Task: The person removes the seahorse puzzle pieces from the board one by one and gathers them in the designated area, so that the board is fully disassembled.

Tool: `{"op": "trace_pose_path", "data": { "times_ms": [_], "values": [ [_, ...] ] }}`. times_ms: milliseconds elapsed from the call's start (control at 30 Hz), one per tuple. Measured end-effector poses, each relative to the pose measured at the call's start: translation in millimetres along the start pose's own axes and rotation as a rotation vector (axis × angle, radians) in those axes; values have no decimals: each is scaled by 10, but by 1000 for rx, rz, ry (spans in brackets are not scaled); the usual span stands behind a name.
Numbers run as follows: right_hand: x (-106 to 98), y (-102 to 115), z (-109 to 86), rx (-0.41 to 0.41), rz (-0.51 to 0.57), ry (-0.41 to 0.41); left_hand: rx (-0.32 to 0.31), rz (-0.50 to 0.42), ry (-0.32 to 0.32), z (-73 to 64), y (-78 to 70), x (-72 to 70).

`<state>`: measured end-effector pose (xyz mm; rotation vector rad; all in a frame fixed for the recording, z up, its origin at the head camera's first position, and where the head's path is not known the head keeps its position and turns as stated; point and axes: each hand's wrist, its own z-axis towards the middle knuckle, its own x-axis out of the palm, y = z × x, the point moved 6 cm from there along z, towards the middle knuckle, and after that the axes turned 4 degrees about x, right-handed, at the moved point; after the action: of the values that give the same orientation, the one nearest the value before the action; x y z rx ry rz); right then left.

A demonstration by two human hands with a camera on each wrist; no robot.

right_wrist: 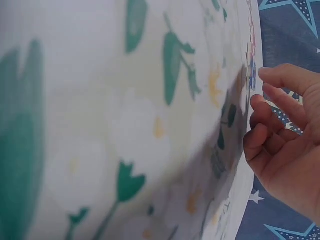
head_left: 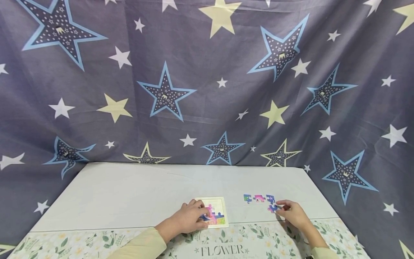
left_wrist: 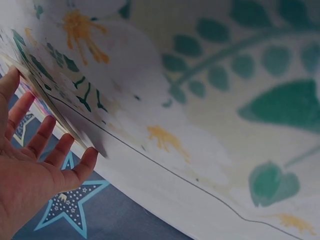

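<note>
In the head view my left hand [head_left: 189,217] lies over the left side of a pale puzzle tray [head_left: 226,212]. Its spread, bent fingers [left_wrist: 50,125] rest along the tray, and part of the tray is hidden under them. Joined pink, blue and green puzzle pieces [head_left: 220,217] fill the tray's lower part. To the right, my right hand [head_left: 292,213] is beside a loose blue and pink puzzle piece [head_left: 272,208]. Thumb and index finger stand a little apart at that piece's right edge; whether they touch it is unclear. The other fingers [right_wrist: 257,137] curl loosely.
Beyond that piece lie a blue star piece [head_left: 270,198], a pink piece with an eye [head_left: 258,198] and a blue-green piece [head_left: 247,198]. A floral cloth with lettering [head_left: 223,250] covers the near part of the white table [head_left: 136,194]. Star-patterned curtain [head_left: 194,72] encloses the back and sides.
</note>
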<state>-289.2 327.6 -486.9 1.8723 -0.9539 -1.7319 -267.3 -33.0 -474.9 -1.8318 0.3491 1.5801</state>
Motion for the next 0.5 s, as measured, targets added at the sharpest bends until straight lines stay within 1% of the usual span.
{"op": "trace_pose_path", "data": {
  "times_ms": [267,400,500],
  "values": [
    [-17,169,-50,-90,-10,-17,-14,-1,-1,-11,-9,-18],
    [33,273,-62,-121,-9,-9,-12,-5,1,-16,-14,-18],
    [91,354,-73,-129,-2,4,-5,-11,-3,-13,-15,-17]
  ]
}}
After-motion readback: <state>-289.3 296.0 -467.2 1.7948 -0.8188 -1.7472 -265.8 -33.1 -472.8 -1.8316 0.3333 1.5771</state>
